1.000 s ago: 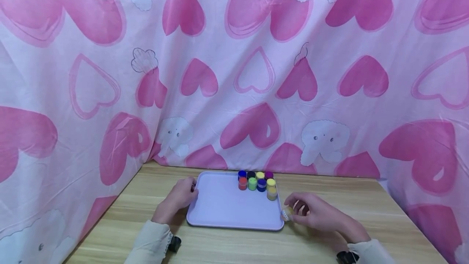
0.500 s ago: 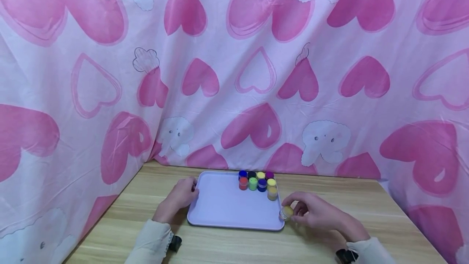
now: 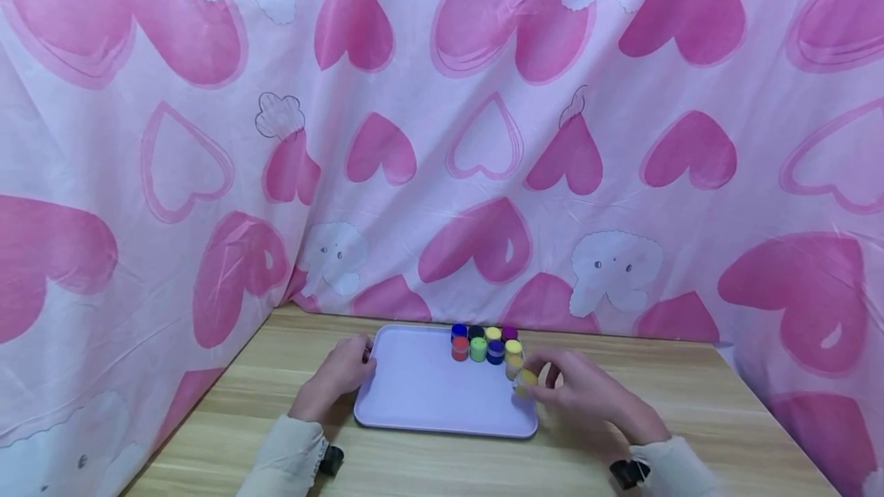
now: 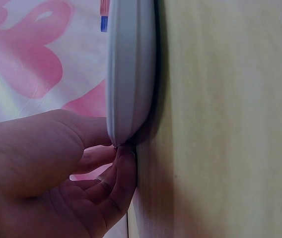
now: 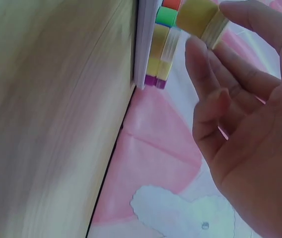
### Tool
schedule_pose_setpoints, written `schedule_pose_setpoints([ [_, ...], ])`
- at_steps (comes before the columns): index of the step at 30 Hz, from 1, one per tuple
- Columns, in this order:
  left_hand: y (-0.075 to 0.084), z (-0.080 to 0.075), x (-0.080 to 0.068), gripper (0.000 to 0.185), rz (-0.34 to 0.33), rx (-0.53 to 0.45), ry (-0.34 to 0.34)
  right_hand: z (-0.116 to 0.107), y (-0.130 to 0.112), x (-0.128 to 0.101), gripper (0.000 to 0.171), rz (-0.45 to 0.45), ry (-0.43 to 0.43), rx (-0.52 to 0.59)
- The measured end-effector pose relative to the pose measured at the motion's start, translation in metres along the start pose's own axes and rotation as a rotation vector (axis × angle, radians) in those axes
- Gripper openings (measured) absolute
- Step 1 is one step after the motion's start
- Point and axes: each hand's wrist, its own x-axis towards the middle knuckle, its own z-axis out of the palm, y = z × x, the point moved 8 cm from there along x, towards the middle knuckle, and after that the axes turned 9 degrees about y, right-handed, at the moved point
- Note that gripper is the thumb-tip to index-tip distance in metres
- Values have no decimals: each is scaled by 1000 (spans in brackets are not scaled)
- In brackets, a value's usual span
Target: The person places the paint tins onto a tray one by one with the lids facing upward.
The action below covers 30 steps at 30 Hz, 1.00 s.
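My left hand [image 3: 338,370] grips the left rim of a pale lilac tray [image 3: 421,393]. In the left wrist view the thumb lies on one side of the tray's edge [image 4: 131,64], with the curled fingers at its underside. Over the tray's right side, my right hand [image 3: 587,390] pinches a small ochre-yellow paint pot [image 3: 526,382] between thumb and fingertips. The right wrist view has this paint pot [image 5: 195,17] tilted and raised above the tray's edge. Just beyond it on the tray stands a similar ochre pot [image 3: 513,366], partly covered.
Several paint pots stand in rows at the tray's back right corner, including a red pot [image 3: 460,349], a green pot [image 3: 478,349] and a dark blue pot [image 3: 495,352]. The wooden table [image 3: 428,466] meets a pink heart-patterned curtain [image 3: 476,244] behind and at the sides.
My right hand has lifted the ochre paint pot from beside the tray's right edge, up and left over the tray. My left hand keeps its grip on the rim.
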Motion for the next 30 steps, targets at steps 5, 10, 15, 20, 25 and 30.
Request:
schedule_pose_setpoints([
  [5, -2, 1, 1, 17, -1, -4, -4, 8, -1, 14, 31, 68, 33, -18],
  [10, -6, 5, 2, 19, 23, -13, -2, 15, -5, 27, 33, 88, 63, -46],
  [15, -4, 3, 1, 20, 43, -22, 9, 20, -11, 36, 32, 55, 89, -79],
  [20, -1, 1, 1, 18, 13, -28, 7, 25, -12, 43, 25, 54, 108, -107],
  [25, 1, 1, -1, 17, 29, -31, 14, 31, -11, 48, 24, 67, 109, -136],
  [30, -2, 3, 0, 16, 60, -27, 22, 36, -6, 52, 26, 101, 124, -205],
])
